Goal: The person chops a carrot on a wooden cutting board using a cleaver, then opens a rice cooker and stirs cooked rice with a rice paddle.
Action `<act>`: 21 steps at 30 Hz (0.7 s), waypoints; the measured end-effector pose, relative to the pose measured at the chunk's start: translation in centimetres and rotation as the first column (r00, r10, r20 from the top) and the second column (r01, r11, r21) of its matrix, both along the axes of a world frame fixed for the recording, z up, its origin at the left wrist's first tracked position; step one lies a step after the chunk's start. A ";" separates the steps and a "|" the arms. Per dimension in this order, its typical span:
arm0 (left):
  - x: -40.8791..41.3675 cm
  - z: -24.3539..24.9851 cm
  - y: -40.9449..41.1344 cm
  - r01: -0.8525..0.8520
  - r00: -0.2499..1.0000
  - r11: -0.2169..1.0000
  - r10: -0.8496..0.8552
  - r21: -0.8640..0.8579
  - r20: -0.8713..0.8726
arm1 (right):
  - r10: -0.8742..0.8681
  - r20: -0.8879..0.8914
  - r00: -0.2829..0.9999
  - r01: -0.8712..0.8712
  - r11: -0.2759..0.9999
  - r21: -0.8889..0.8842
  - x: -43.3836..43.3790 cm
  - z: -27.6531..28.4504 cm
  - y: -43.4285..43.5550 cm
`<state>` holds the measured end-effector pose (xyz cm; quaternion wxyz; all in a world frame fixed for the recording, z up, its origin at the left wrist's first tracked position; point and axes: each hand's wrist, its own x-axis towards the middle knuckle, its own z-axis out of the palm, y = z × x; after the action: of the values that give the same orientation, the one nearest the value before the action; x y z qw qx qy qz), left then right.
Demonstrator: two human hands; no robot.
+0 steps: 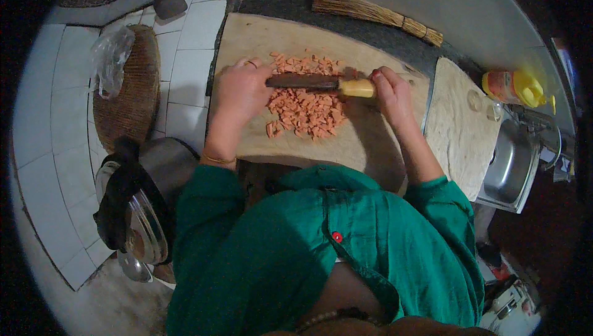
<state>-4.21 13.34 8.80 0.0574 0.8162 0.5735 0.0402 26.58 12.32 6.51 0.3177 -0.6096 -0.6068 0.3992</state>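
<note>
A knife with a broad dark blade (303, 81) and a pale wooden handle (356, 88) lies crosswise over a wooden cutting board (259, 35). Chopped orange pieces (308, 112), perhaps carrot, form a heap on the near side of the blade. More pieces lie beyond it. My left hand (245, 83) grips the blade's left end, its fingers folded over it. At the other end my right hand (394, 93) holds the butt of the handle. The blade hides part of the heap, and its lower edge cannot be made out clearly.
A straw brush (377, 15) lies along the wall behind the board. Rightward are a second board (456, 132), a yellow bottle (512, 88) and a steel sink (512, 164). On the left stand a round woven mat (129, 118) with a plastic bag (113, 58) and a metal pot (169, 164).
</note>
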 end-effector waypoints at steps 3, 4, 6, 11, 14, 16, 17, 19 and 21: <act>1.2 0.5 -0.4 0.025 0.999 0.998 -0.027 0.056 0.030 | -0.045 -0.052 0.998 0.046 0.999 0.027 0.6 -0.4 0.7; 1.5 0.9 -0.8 -0.003 1.000 1.000 0.003 -0.001 0.031 | -0.070 -0.089 0.994 0.064 0.995 -0.075 1.3 -0.2 0.8; 2.2 2.0 -2.0 0.016 0.998 0.998 -0.021 0.068 0.064 | -0.023 -0.077 0.997 0.026 0.999 0.038 2.8 1.1 0.7; 4.0 4.4 -7.9 0.001 0.998 0.999 0.002 -0.051 0.061 | 0.124 -0.065 0.990 -0.114 0.985 0.131 4.6 6.4 0.0; 5.9 3.7 -10.7 -0.028 0.990 0.999 0.033 -0.035 0.138 | 0.230 0.053 0.972 -0.234 0.965 0.119 4.5 8.9 0.7; 7.2 2.7 -11.9 -0.073 0.979 0.996 0.082 -0.057 0.189 | 0.291 0.102 0.951 -0.303 0.944 0.129 4.2 9.6 1.5; 7.7 2.1 -12.4 -0.092 0.973 0.994 0.101 -0.055 0.206 | 0.312 0.122 0.942 -0.327 0.936 0.133 4.1 9.6 2.0; 8.8 1.2 -13.1 -0.155 0.956 0.987 0.160 -0.039 0.245 | 0.353 0.167 0.921 -0.379 0.911 0.160 4.1 8.9 3.1; 9.8 0.5 -13.6 -0.212 0.948 0.977 0.202 0.012 0.247 | 0.433 0.183 0.883 -0.468 0.841 0.270 4.4 7.5 4.2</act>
<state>5.57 -0.29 9.26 0.1075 0.7413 0.6436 0.1571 30.97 16.56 13.99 0.2700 -0.4148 -0.8047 0.3278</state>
